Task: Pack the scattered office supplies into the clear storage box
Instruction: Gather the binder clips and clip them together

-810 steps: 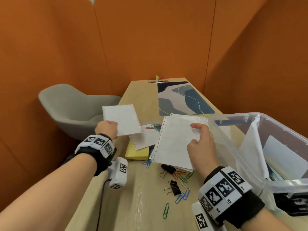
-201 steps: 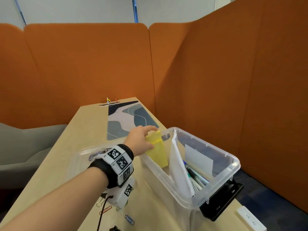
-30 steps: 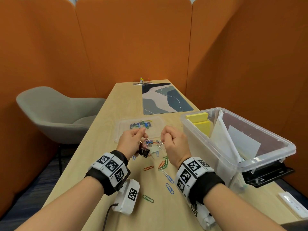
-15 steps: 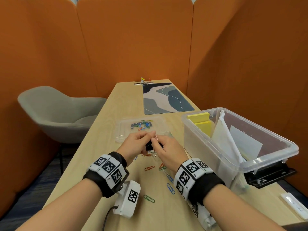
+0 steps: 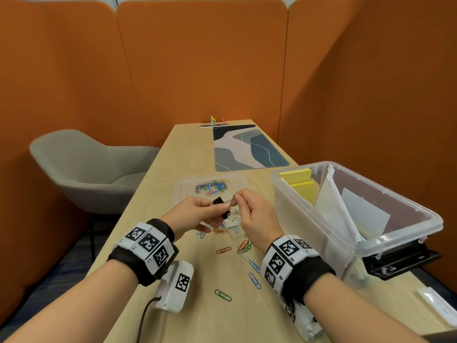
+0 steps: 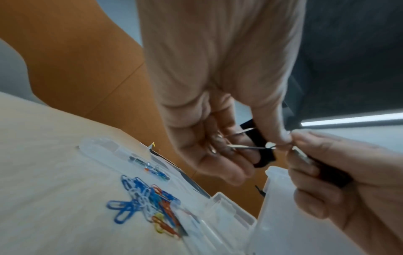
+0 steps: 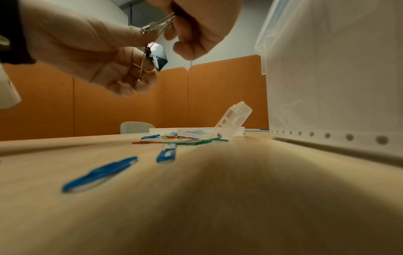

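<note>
Both hands are raised together over the table. My left hand (image 5: 221, 209) grips a black binder clip (image 5: 218, 201) between thumb and fingers. My right hand (image 5: 238, 201) pinches that clip's wire handle (image 7: 158, 23). A second black clip (image 5: 232, 216) hangs just below between the hands; in the left wrist view it lies against my right hand's curled fingers (image 6: 309, 172). The clear storage box (image 5: 395, 243) stands at the right, holding yellow sticky notes (image 5: 295, 175) and paper sheets (image 5: 332, 204). Coloured paper clips (image 5: 243, 246) lie scattered under and before the hands.
The box's clear lid (image 5: 188, 188) lies behind the hands with a few paper clips on it. A small clear case (image 7: 231, 124) stands open on the table. A patterned desk mat (image 5: 247, 149) lies farther back, a grey chair (image 5: 81, 167) stands left, and orange partitions enclose the table.
The hands, apart a second ago, have come together and lifted slightly. My right hand now pinches the wire handle of the clip that my left hand holds.
</note>
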The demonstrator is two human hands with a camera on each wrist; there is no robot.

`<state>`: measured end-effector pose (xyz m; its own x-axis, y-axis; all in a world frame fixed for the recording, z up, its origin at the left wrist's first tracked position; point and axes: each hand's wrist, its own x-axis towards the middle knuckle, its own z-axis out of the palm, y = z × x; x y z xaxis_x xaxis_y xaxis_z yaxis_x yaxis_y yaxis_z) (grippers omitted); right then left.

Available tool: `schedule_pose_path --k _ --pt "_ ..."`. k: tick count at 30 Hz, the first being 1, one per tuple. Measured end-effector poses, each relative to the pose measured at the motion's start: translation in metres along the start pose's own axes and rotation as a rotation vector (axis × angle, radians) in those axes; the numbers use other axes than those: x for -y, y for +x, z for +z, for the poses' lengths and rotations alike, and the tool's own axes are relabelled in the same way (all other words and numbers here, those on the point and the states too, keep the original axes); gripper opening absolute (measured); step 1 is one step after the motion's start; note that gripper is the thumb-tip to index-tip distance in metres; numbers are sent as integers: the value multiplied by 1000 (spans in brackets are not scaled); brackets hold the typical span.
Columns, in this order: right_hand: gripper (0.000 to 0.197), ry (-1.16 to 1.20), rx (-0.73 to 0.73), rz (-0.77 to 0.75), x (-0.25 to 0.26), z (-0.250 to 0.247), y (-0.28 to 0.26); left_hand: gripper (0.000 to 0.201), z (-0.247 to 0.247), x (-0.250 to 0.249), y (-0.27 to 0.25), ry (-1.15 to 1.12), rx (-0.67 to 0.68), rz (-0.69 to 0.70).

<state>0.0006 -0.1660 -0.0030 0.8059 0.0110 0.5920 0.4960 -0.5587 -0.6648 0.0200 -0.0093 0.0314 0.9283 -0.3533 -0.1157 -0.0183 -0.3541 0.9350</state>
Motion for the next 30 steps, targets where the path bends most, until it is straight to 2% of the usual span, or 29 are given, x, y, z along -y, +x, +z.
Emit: schedule_pose_path --k 5,8,9,12,15,19,21,24,26,28,30 --pt "28 9 -22 -61 1 -1 -1 21 6 -6 3 -27 -99 -3" --pt "29 7 49 -184 11 6 -6 19 8 -6 6 -28 -115 8" --pt "27 3 62 -179 12 8 -7 22 8 -7 6 -28 -100 20" --pt "17 49 -17 -4 14 5 -5 25 10 -9 7 -8 -60 39" --pt "21 61 -71 158 12 1 -2 25 3 -10 4 16 8 40" --pt "29 137 184 231 14 3 -4 35 -6 -11 -4 35 141 62" --pt "27 177 254 246 16 4 -5 36 -9 -11 -6 39 167 59" --pt "21 157 200 261 15 4 -3 31 -11 -8 -6 -117 117 53" --pt "30 129 148 274 15 4 -3 20 -11 -8 -6 -223 119 87" --pt "34 99 108 290 14 3 -2 16 -7 -9 -6 -130 92 148" --pt "34 69 79 307 12 2 -1 13 0 -10 -6 46 -22 213"
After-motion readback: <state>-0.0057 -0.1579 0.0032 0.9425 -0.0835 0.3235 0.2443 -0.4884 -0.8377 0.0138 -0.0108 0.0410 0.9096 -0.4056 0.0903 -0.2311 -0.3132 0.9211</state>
